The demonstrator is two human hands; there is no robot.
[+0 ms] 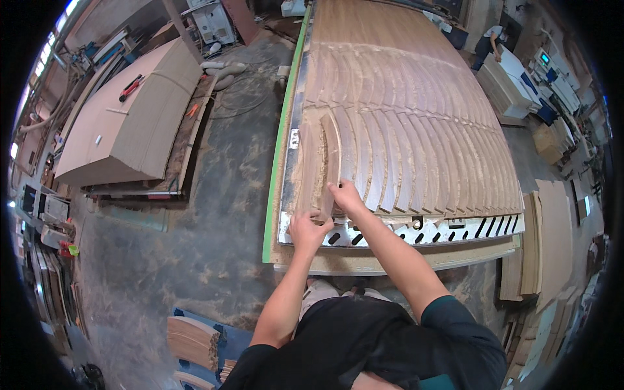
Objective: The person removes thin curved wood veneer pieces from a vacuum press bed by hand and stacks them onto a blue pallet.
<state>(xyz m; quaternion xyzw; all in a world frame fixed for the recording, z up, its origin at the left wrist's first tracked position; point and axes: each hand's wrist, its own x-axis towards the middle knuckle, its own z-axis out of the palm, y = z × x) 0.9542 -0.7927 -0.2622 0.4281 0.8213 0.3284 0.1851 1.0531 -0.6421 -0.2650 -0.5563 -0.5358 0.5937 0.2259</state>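
Brown wood-grained board, cut into long arcs, lies under both hands. The curved strip is at the left end of the nearest row, running away from the grip, with its far end seemingly raised a little. The right hand pinches its right edge; the left hand is closed round its near end, though how far those fingertips reach underneath is hidden.

What could go wrong, as I judge it, starts with length: both hands hold near one end, so the far end could swing or dip and knock the neighbouring arcs just right of the grip. Loose sawdust in the gap beside the strip could make the pinch slip or jam the edge. Freshly cut corners may splinter or chip if the strip is twisted against its neighbour. The slotted white plate, just right of and nearer than the left hand, could snag a dropped end at the worktop edge.

As for containers, I make out no box or bin near the grip; the closest is a blue base, below and left of it, bearing stacked curved pieces.
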